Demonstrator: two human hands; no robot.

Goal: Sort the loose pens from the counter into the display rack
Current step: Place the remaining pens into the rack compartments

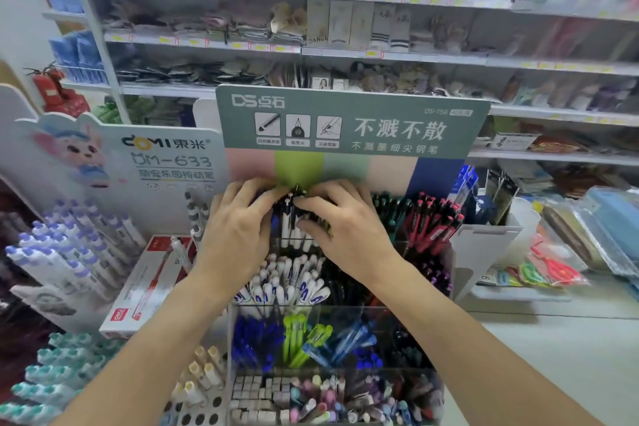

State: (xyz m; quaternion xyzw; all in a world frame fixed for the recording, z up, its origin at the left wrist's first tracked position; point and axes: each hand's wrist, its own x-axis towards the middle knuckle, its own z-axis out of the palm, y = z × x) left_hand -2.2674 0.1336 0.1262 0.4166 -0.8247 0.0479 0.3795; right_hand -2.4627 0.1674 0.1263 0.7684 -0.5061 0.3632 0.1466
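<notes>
A clear tiered display rack [345, 309] stands in the middle, with pens sorted by kind in its compartments. Both hands reach into its top back row. My left hand [238, 232] and my right hand [342, 225] curl their fingers from either side round a bunch of black-and-white pens [292, 221] standing upright there. The fingertips nearly meet over the pen tops. Below them sit white-capped pens [287, 282], then blue pens [254, 342] and green pens [297, 335]. Red pens [434, 221] fill the compartment to the right.
A grey-green sign board [349, 121] rises right behind the rack. A white pen display [72, 245] and a red-and-white box [152, 284] stand to the left. A white counter [560, 349] lies at the right, with packaged goods [553, 270]. Stocked shelves [311, 55] fill the background.
</notes>
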